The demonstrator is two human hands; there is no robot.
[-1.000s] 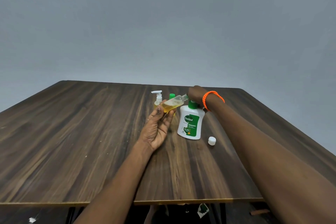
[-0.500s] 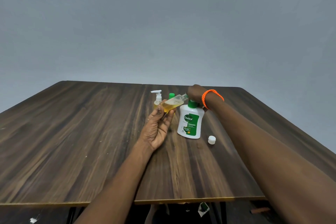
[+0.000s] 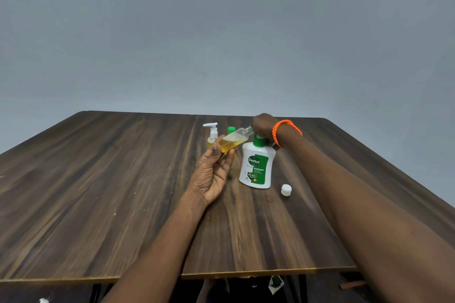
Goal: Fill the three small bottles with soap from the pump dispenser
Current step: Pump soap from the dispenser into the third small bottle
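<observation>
On the counter (image 3: 123, 204) stood the dispenser (image 3: 256, 167), the right hand (image 3: 263, 124) pressing its pump; that grip was hidden, so I cannot tell its state. The left hand (image 3: 214, 174) pinched a tilted bottle (image 3: 234, 141), mouth at the spout. Slight misalignment would likely spill soap; the loose cap (image 3: 286, 189) could roll.

The white dispenser (image 3: 256, 167) with a green label stands upright at mid-table. An uncapped clear bottle (image 3: 234, 141), part full of amber soap, tilts with its mouth at the pump. Two more bottles stand behind: a white-pump one (image 3: 212, 134) and a green-capped one (image 3: 231, 130).
</observation>
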